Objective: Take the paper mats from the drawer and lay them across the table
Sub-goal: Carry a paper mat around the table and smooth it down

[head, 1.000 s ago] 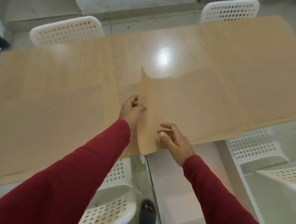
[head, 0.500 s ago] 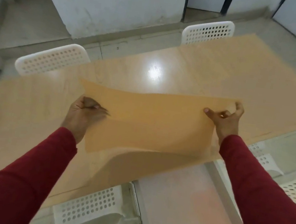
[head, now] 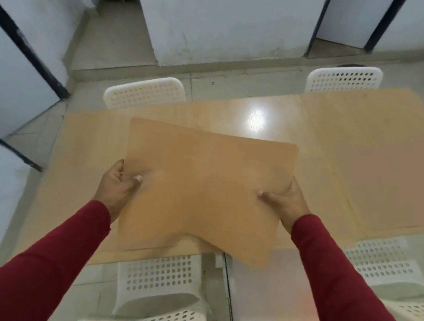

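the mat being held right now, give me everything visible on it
The held paper mat is a thin tan rectangular sheet with rounded far corners, plain and slightly blurred. It is lifted above the table, roughly level, its near edge sagging and wavy. The left hand pinches its left edge, thumb on top; the right hand pinches the right edge likewise. Nothing else visibly touches it.

Paper mat [head: 202, 186] went from lying on the desk [head: 94, 145] with one corner peeled up, to lifted clear and spread flat in the air. Left hand [head: 118, 188] shifted to its left edge, right hand [head: 286, 205] to its right edge, thumbs on top. Camera tilted up, showing more wall.
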